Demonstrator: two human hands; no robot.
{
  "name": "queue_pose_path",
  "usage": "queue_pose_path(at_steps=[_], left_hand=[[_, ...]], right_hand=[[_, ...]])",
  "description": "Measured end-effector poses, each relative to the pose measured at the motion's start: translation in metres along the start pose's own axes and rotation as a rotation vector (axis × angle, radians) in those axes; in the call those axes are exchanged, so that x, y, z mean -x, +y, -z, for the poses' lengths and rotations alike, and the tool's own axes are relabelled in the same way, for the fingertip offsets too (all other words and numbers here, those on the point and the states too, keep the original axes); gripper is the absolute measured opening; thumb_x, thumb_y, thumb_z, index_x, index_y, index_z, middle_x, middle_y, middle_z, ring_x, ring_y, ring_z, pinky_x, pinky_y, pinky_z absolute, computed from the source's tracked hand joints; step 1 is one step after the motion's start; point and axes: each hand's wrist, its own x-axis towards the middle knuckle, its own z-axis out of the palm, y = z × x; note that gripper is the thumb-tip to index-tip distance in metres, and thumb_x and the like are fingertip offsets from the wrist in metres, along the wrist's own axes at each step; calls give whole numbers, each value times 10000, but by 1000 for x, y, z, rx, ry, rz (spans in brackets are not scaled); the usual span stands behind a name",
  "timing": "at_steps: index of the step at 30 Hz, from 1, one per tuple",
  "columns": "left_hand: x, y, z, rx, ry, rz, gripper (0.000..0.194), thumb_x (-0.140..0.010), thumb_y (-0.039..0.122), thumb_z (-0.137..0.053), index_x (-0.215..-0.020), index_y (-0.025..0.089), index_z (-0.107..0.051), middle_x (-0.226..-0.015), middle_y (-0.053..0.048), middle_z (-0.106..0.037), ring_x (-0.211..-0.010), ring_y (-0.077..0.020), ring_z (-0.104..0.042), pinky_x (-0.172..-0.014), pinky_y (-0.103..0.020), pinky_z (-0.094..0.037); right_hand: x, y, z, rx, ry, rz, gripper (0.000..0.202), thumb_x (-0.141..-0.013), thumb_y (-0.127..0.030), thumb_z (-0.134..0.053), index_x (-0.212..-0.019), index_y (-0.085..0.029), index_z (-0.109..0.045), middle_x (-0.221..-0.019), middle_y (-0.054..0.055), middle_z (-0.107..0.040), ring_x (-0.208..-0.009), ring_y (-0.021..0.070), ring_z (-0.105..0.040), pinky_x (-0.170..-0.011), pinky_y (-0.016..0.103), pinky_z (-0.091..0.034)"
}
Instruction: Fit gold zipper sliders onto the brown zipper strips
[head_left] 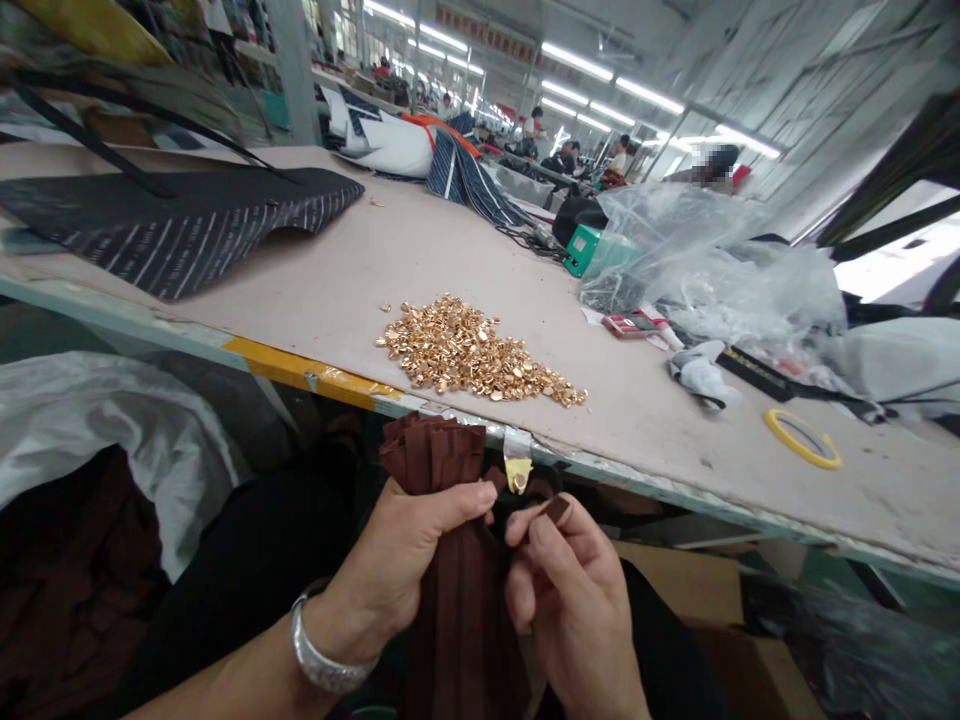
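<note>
Gripping a thick bundle of brown strips (459,585) in the left hand (401,545), just below the edge of the table (660,455), with the thumb stretched across the front and the other fingers mostly hidden behind. Reaching in from lower left with that forearm, under a silver bangle (319,662). Pinching a small brown end (555,509) between thumb and bent fingers of the right hand (576,590), beside the bundle, nearer than the heap of gold pieces (472,355).

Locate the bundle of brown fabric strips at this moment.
In the head view, the bundle is at lower centre, gripped in the left hand at the near side of the table, with the right hand to its right.
</note>
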Motion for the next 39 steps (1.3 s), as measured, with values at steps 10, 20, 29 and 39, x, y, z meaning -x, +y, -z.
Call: queue_pose_path(at_steps=[10, 20, 29, 39], left_hand=[[-1, 5, -6, -43, -77, -48, 166, -591, 191, -798, -652, 178, -644, -609, -13, -680, -557, -186, -634, -513, -286, -506], [-4, 6, -11, -34, -101, -36, 157, -579, 182, -798, -661, 187, -665, -640, -26, -706, -595, -218, -671, -505, -293, -519], [-6, 3, -12, -17, -135, 26, 153, -633, 219, -777, -707, 147, -664, -606, -44, -689, -451, -191, -626, -400, -284, -500], [-8, -5, -14, -75, -232, -36, 149, -760, 247, -679, -664, 151, -616, -563, -10, -633, -379, -153, -568, -347, -258, -459]], right_hand=[[-13, -6, 1, -326, 15, -280, 329, -722, -280, -766, -638, -175, -467, -532, -76, -550, -289, 5, -334, -311, 153, -419], [-17, -8, 0, -352, 10, -313, 322, -709, -248, -771, -614, -167, -475, -518, -75, -554, -280, -2, -322, -302, 149, -432], [-21, -7, -2, -330, 14, -296, 300, -713, -248, -772, -641, -169, -492, -527, -76, -564, -277, -2, -334, -302, 150, -443], [-26, -7, -8, -274, 40, -233, 313, -708, -283, -793, -631, -162, -514, -552, -71, -572, -298, 12, -406, -332, 159, -475]])
